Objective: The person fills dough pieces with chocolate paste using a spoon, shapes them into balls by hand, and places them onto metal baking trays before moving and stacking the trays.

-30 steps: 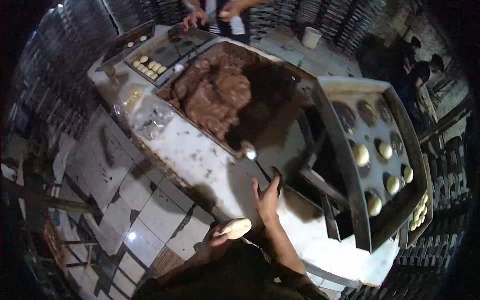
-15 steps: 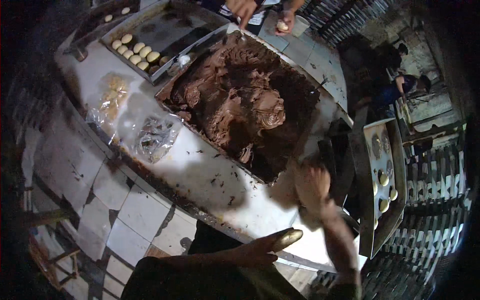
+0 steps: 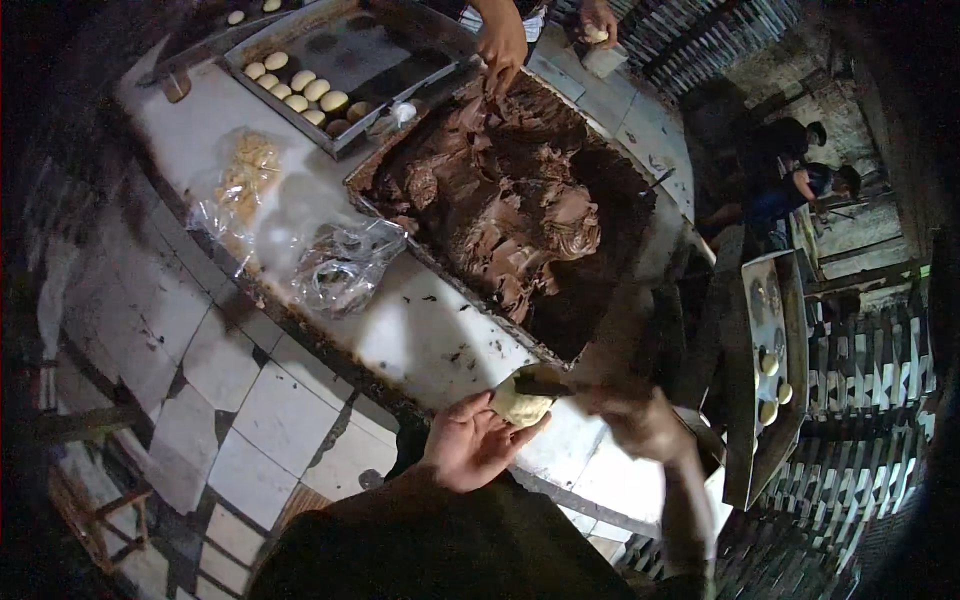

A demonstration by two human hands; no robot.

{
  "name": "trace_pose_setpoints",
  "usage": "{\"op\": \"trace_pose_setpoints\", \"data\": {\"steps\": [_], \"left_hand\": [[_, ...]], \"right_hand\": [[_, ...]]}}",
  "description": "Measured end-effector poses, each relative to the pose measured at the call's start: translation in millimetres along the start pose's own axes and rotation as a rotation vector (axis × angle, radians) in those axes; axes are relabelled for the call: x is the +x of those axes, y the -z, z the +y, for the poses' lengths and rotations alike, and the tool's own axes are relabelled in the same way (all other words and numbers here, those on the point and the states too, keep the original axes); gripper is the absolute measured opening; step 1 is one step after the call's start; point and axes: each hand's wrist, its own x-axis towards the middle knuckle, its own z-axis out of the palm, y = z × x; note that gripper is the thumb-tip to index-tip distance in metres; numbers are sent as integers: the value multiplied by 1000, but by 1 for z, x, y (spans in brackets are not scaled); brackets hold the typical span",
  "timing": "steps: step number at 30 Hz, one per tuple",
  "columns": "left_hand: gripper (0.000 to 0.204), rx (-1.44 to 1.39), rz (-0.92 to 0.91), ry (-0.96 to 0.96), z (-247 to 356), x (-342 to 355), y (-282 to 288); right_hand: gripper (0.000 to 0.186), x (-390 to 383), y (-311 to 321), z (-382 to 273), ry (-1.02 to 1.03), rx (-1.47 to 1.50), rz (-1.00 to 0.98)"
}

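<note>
My left hand (image 3: 472, 445) holds a pale round bun (image 3: 522, 408) in its fingers in front of the table's near edge. A dark brown patch shows on the bun's upper side. Beside it, my right hand (image 3: 645, 425) is smeared by motion, with a dark flat tool (image 3: 572, 389) reaching from its fingers to the bun; the tool's exact kind is unclear. Just beyond both hands lies a large tray (image 3: 470, 290) heaped with brown chocolate-like paste (image 3: 500, 220).
Across the paste, another person's hand (image 3: 503, 50) reaches in; their other hand (image 3: 598, 18) holds a pale piece. Several buns (image 3: 297, 103) sit in a metal tray (image 3: 340, 150) at the far left. Plastic bags (image 3: 345, 265) lie left, a bun tray (image 3: 738, 470) stands right.
My left hand has turned palm up and risen with the bun. My right hand has come from the tray's near corner toward the bun. The other person's hand has reached further into the paste.
</note>
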Motion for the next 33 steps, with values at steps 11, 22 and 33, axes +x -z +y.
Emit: {"op": "trace_pose_setpoints", "data": {"steps": [11, 22, 33], "left_hand": [[47, 370, -207, -100, 14, -7, -7], [32, 595, -445, 132, -74, 4, 69], [37, 464, 185, -24, -275, -32, 112]], "right_hand": [[49, -6, -158, 97, -272, 461, 887], [50, -47, -54, -19, -511, 658, 53], [34, -287, -126, 57, 268, -471, 436]]}}
